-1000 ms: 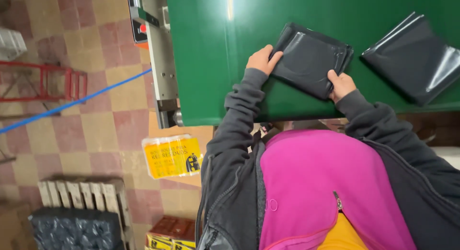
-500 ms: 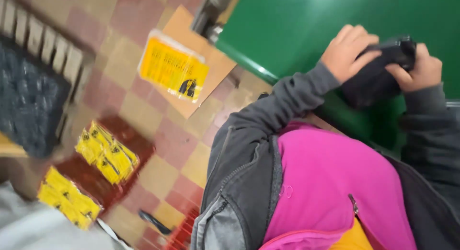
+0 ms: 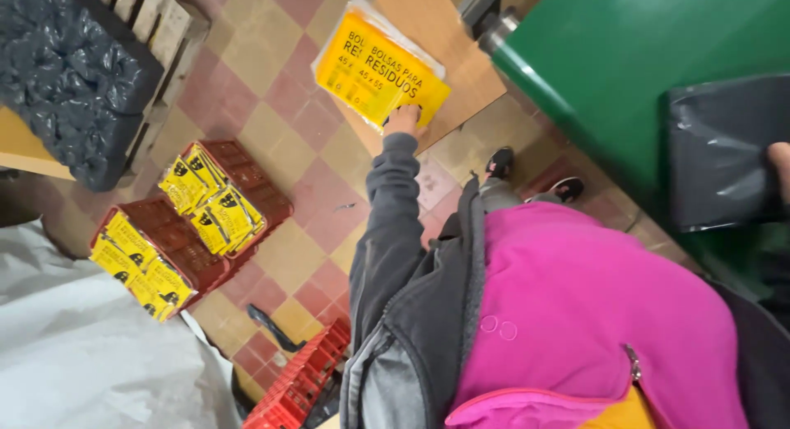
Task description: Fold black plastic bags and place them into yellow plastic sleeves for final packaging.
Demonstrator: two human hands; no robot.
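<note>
My left hand (image 3: 402, 119) reaches down to a stack of yellow printed plastic packets (image 3: 377, 65) lying on a brown cardboard sheet (image 3: 448, 26) on the floor; its fingers touch the stack's near edge. My right hand (image 3: 780, 162) shows only at the right frame edge, gripping a folded black plastic bag (image 3: 714, 153) that rests on the green table (image 3: 625, 59).
Two dark red crates (image 3: 247, 182) with yellow packets stand on the tiled floor at left. A block of black bags (image 3: 70, 67) sits on a wooden pallet. A brighter red crate (image 3: 300, 384) lies below; grey sheeting (image 3: 82, 355) at lower left.
Both hands were folding the black bag on the green table. My left hand has let go and reached down to the yellow packets; the view swung left to the floor.
</note>
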